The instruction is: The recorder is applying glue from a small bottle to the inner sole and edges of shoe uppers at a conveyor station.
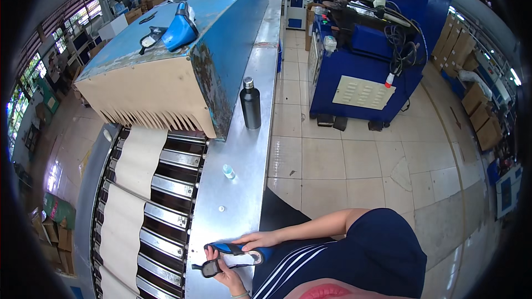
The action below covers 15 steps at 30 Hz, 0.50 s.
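Observation:
Low on the metal ledge, I hold a blue and black shoe upper (pixel 235 257) with a pale inner side facing up. My left hand (pixel 226 276) grips it from below and the left, its fingers around the edge near a dark tongue-like flap. From the right, my right hand (pixel 257 240) lies over the upper's far edge, fingers closed on it. Farther along the ledge are a small white cap-like piece (pixel 221 209), a little clear and teal bottle (pixel 228 171) and a dark flask (pixel 250 105) with a silver lid, standing upright.
Left of the ledge runs a roller conveyor (pixel 166 218) carrying a cream cloth strip (pixel 124 205). It passes under a fringed flap of a blue tunnel machine (pixel 227 50), with another blue and black shoe piece (pixel 180 29) on top. A dark blue machine (pixel 360 77) stands across the tiled aisle.

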Each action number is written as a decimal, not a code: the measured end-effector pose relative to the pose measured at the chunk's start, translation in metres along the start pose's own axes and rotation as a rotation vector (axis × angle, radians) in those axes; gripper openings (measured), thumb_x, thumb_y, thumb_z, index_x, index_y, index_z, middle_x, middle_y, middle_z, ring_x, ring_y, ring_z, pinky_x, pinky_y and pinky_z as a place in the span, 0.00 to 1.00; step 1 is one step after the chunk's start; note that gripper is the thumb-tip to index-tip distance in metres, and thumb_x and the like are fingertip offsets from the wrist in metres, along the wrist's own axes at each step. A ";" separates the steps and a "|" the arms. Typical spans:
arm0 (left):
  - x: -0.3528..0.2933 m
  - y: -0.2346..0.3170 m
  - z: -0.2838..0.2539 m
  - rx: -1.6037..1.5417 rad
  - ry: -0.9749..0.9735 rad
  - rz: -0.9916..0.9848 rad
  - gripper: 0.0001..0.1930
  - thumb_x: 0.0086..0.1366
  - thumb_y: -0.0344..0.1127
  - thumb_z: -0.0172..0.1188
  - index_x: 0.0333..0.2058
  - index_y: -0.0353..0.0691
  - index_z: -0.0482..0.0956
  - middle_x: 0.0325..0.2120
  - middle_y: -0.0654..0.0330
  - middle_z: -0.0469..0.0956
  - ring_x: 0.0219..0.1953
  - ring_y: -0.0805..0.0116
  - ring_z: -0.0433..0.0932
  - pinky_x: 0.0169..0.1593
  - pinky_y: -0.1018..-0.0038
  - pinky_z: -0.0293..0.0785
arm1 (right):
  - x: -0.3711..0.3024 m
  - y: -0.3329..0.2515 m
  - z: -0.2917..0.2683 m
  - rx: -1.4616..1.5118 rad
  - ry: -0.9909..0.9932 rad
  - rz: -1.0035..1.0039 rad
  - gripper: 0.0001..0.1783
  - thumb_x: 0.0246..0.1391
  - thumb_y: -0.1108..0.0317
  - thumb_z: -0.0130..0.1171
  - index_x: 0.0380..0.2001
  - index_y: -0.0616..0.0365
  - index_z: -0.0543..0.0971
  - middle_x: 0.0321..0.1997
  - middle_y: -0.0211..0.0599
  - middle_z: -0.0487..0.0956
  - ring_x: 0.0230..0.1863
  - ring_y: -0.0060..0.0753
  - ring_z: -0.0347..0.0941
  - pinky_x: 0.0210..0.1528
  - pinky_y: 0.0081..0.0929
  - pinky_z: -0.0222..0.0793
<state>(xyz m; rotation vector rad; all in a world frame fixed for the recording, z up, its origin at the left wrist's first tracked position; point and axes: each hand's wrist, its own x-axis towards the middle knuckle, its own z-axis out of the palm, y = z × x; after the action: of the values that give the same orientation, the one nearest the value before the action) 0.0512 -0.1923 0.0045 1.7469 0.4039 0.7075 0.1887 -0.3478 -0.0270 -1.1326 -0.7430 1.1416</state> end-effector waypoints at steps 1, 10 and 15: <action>0.003 0.006 0.000 0.086 -0.035 0.061 0.16 0.70 0.30 0.43 0.48 0.24 0.71 0.58 0.42 0.67 0.65 0.46 0.58 0.65 0.55 0.54 | -0.005 0.000 -0.002 -0.031 0.037 -0.011 0.29 0.62 0.58 0.53 0.61 0.62 0.66 0.57 0.41 0.73 0.56 0.26 0.67 0.58 0.22 0.61; 0.016 0.004 0.005 0.148 -0.033 0.051 0.16 0.69 0.28 0.43 0.47 0.21 0.73 0.55 0.41 0.69 0.63 0.46 0.62 0.64 0.58 0.58 | -0.012 -0.029 -0.075 -0.178 0.709 -0.212 0.10 0.57 0.72 0.58 0.43 0.61 0.78 0.38 0.30 0.81 0.40 0.19 0.75 0.44 0.20 0.72; 0.015 0.007 -0.004 0.185 -0.011 -0.021 0.17 0.69 0.29 0.45 0.49 0.20 0.72 0.54 0.40 0.71 0.61 0.51 0.66 0.61 0.61 0.63 | -0.008 -0.043 -0.111 -0.289 1.161 -0.319 0.07 0.55 0.77 0.56 0.38 0.59 0.78 0.34 0.25 0.77 0.37 0.16 0.72 0.41 0.18 0.69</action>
<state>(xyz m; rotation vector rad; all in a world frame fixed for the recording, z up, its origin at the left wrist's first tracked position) 0.0597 -0.1827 0.0155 1.9166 0.4929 0.6623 0.3002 -0.3891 -0.0183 -1.5861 -0.1378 -0.0035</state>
